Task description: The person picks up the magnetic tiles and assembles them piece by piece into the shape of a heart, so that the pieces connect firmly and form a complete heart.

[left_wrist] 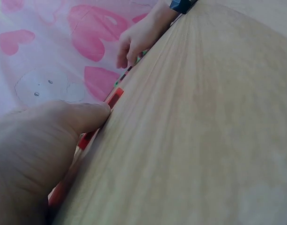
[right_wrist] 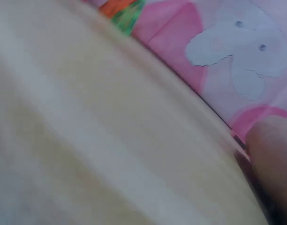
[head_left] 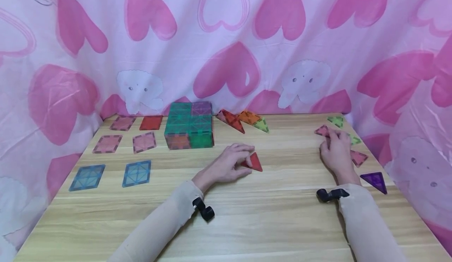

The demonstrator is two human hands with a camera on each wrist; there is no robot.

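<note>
My left hand (head_left: 227,164) rests low over the table's middle. Its thumb and fingers curl around a red triangular magnetic tile (head_left: 256,162), partly covered by the fingers. In the left wrist view the thumb presses on the red tile (left_wrist: 116,97), which lies flat. At the right, my right hand (head_left: 337,154) reaches down over a group of triangular tiles, its fingertips right at a pink triangular tile (head_left: 321,130). A green triangular tile (head_left: 354,139) is half hidden behind this hand, and another pink triangular tile (head_left: 359,158) lies just beside it.
A block of green and purple tiles (head_left: 189,117) stands at the back. Left of it lie pink square tiles (head_left: 107,144), a red square tile (head_left: 150,123) and blue square tiles (head_left: 137,173). Orange triangular tiles (head_left: 249,117) lie behind; a purple triangle (head_left: 376,181) is near the right edge.
</note>
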